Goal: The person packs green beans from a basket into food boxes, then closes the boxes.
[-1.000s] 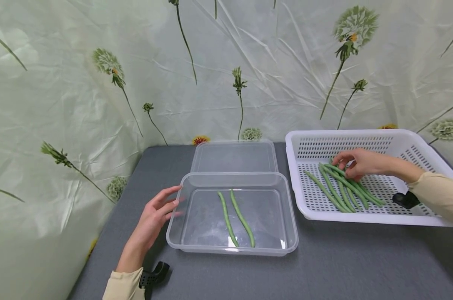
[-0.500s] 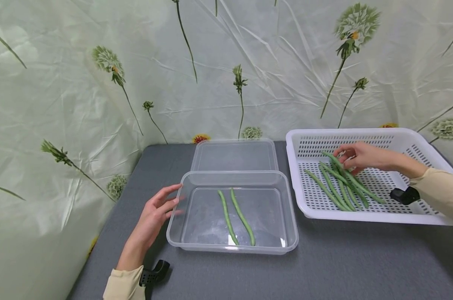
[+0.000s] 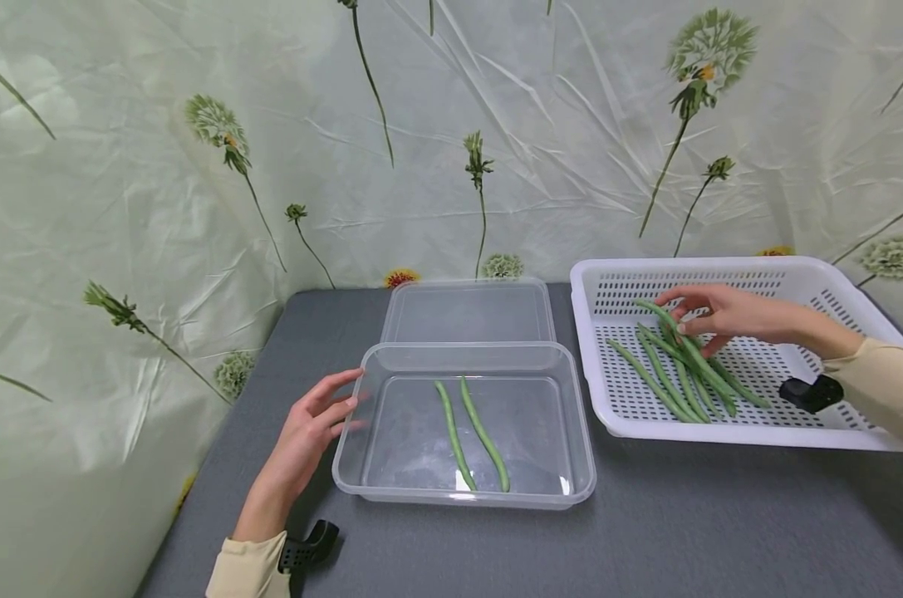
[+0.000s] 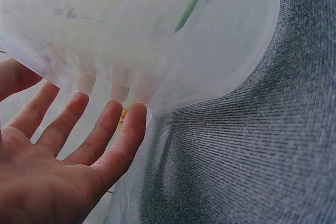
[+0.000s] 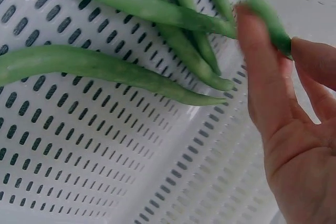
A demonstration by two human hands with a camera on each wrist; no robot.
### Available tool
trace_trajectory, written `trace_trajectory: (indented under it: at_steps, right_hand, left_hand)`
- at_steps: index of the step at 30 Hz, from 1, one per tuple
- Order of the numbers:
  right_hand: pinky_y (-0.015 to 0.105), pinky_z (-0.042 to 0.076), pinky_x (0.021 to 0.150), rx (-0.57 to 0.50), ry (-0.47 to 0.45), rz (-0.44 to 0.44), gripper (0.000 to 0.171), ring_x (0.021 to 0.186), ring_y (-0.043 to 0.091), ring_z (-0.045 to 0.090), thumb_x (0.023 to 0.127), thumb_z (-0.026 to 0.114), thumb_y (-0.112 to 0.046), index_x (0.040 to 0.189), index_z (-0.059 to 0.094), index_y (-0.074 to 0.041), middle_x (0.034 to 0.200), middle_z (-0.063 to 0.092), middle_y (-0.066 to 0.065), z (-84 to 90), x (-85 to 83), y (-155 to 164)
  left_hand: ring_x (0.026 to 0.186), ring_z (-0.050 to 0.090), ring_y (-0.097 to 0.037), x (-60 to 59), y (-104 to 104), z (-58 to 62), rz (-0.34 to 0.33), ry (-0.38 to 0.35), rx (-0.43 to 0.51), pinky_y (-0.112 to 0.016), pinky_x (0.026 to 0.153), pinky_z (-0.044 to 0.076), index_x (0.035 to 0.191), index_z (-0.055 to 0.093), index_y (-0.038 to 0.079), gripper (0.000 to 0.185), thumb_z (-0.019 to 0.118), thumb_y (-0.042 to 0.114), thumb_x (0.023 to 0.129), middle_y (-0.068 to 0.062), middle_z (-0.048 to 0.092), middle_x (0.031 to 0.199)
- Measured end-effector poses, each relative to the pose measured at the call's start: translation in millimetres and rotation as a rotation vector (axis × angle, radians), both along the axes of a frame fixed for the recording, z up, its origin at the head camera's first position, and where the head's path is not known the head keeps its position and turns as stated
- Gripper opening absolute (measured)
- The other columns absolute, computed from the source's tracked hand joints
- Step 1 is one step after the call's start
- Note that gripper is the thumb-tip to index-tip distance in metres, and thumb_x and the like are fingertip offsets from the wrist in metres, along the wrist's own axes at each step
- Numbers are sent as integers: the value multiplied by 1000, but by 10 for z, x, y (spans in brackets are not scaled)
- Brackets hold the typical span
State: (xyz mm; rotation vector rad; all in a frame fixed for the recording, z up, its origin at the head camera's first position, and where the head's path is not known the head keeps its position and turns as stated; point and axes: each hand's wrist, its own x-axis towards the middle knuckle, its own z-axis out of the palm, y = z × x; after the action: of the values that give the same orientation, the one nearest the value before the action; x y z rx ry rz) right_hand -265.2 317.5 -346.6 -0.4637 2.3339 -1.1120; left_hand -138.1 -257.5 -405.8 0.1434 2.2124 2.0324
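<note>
My right hand [image 3: 746, 316] is over the white perforated basket [image 3: 608, 425], thumb and fingers pinching one green bean [image 5: 262, 9] near its end. That bean lies slanted across the pile, its far end raised toward the back of the basket. Several other green beans [image 3: 645, 378] lie loosely bunched on the basket floor. My left hand [image 3: 301, 436] rests its relaxed, spread fingertips [image 4: 137, 114] against the left wall of a clear plastic container [image 3: 574, 432]. Inside that container, two green beans [image 3: 484, 436] lie side by side, running front to back.
Behind the container lies a translucent flat lid [image 3: 468, 311]. The grey cloth-covered table [image 3: 645, 523] extends in front of both vessels. A hanging sheet printed with flowers [image 3: 421, 208] closes off the back and the left side.
My right hand has lifted slightly and pinched a green bean, raising its far end above the pile and shifting it a little. The left hand and container stay put.
</note>
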Motion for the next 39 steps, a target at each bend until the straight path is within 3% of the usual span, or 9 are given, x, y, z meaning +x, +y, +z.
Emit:
trace_trajectory:
  at_steps: [8,22,30,39]
  right_hand:
    - [41,57,59,-18,108,25,47,83,24,65,96,60,-1,139,43,4,103,59,21,98,67,-14]
    - [39,58,59,-41,261,-52,43,77,20,63,95,62,2,135,48,2,112,57,22,234,235,-68]
    - [39,58,59,-31,339,-35,44,83,14,65,95,61,2,137,47,2,113,58,22,275,288,-61]
    - [38,59,63,-28,344,-52,45,86,14,65,96,62,-3,139,48,0,109,63,14,399,351,-115]
  left_hand:
    - [130,49,-28,-1,4,1,2,1,-4,-44,92,52,144,45,6,47,57,21,101,-9,38,151]
    - [125,53,-18,8,-4,-4,5,-9,-10,-41,91,53,145,45,7,47,57,21,102,-8,36,151]
    - [126,52,-21,-3,7,16,11,-3,-8,-42,91,53,144,45,7,47,58,21,101,-8,38,150]
    - [128,51,-23,-4,8,8,16,-6,-22,-41,91,52,144,46,8,46,58,21,101,-7,38,150]
